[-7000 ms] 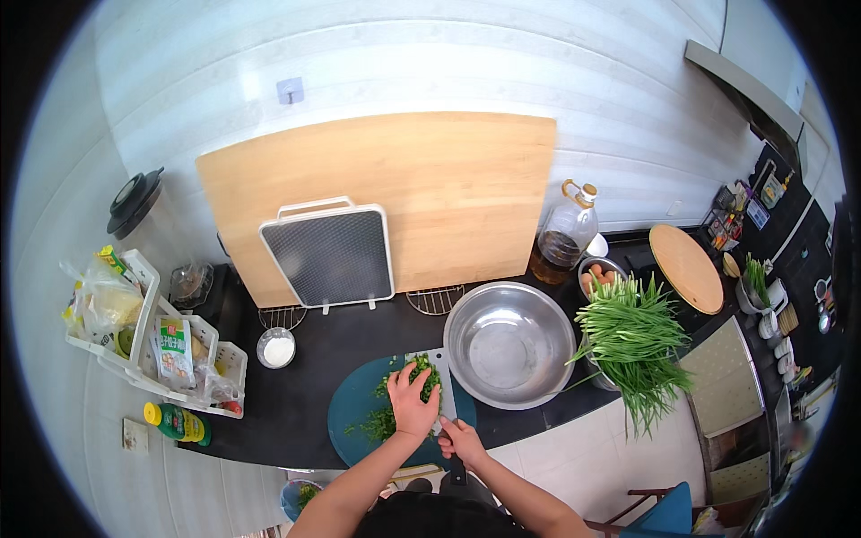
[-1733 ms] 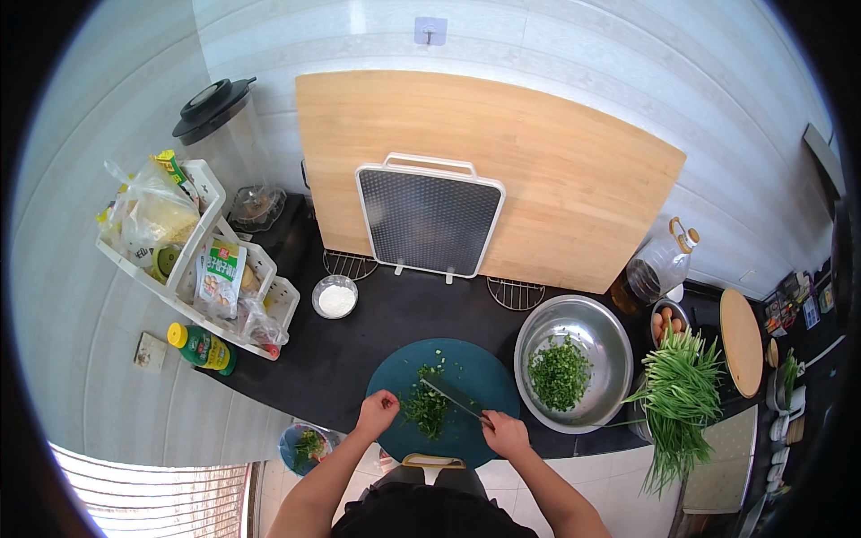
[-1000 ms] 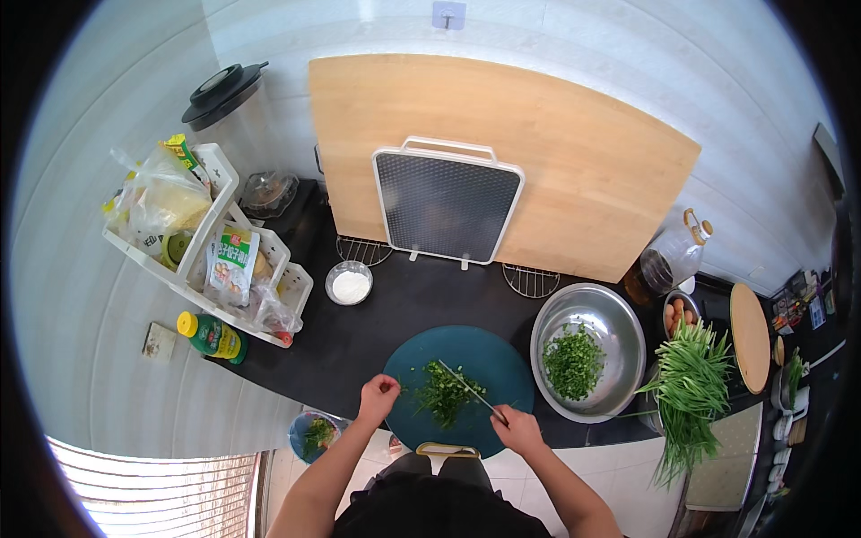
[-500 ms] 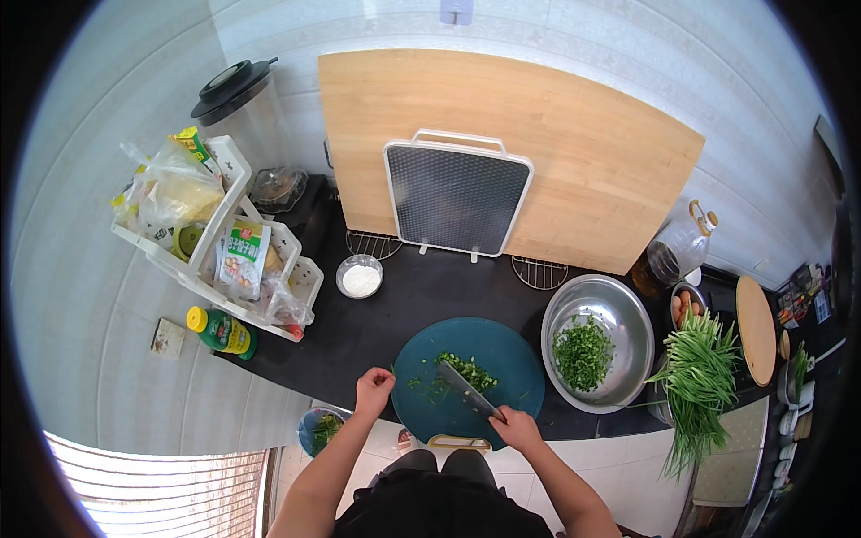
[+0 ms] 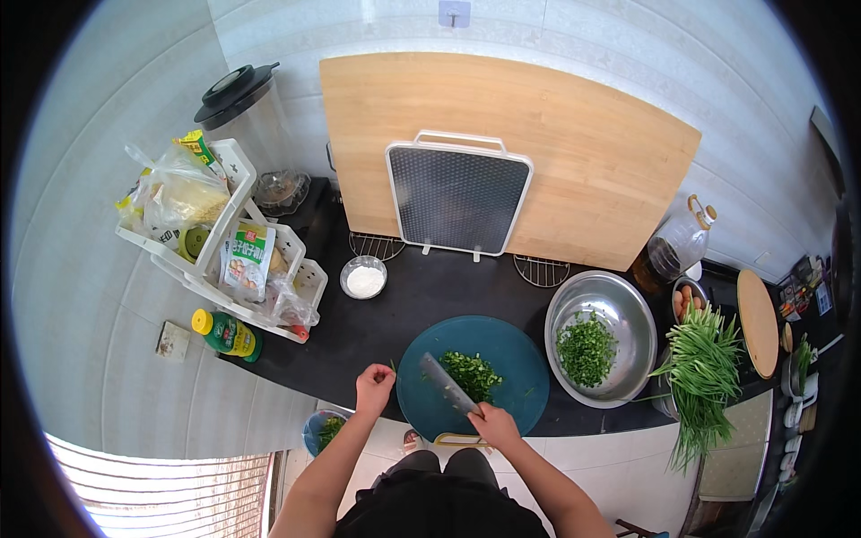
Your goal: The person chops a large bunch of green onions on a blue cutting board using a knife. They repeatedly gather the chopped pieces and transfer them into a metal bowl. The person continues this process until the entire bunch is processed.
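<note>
Shifted leftward now: knife, grasped by right hand, beside chopped greens on board, lower centre. Pinched by left hand: green strand. Cut: heap in bowl, right; uncut: bunch, far right.

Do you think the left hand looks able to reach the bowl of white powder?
Probably yes; only counter lies between the left hand, holding a green piece, and that bowl.

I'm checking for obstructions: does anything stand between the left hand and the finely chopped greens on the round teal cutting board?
Yes: the broad grey metal knife in the right hand slants between the left hand and the chopped greens.
</note>
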The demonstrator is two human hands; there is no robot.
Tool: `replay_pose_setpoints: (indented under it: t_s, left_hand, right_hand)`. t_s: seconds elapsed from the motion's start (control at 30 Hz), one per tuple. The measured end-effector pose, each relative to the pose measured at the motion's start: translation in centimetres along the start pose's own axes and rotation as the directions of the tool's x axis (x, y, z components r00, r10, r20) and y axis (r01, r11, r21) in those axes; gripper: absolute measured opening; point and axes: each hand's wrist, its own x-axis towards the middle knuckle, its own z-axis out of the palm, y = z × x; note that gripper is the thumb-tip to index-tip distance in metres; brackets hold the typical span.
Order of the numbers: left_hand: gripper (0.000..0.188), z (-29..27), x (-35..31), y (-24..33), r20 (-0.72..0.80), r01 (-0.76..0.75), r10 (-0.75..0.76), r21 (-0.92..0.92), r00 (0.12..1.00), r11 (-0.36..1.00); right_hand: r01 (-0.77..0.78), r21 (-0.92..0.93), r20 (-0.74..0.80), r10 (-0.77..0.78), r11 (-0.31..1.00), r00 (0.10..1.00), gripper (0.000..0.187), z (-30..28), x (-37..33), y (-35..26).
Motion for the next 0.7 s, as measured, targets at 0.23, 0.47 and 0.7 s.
replay_pose_setpoints:
  t_s: [0.23, 0.47, 0.7]
  left_hand:
    - [0.007, 0.9, -0.3, -0.9, 0.053, 0.005, -0.006, 0.024, 0.999, 1.000]
    - [0.006, 1.1, -0.2, 0.9, 0.084, -0.021, 0.017, 0.045, 0.996, 0.999]
    - [0.007, 2.2, 0.1, -1.2, 0.197, -0.112, 0.082, 0.144, 0.977, 0.983]
  right_hand:
    - [-0.035, 0.042, -0.077, 0.038, 0.999, 0.996, 0.029, -0.8, -1.3, 0.0]
    - [-0.001, 0.043, 0.006, 0.000, 0.999, 1.000, 0.031, 2.9, 0.4, -2.0]
    - [-0.090, 0.197, -0.177, 0.126, 0.976, 0.976, 0.027, 0.2, -1.1, 0.9]
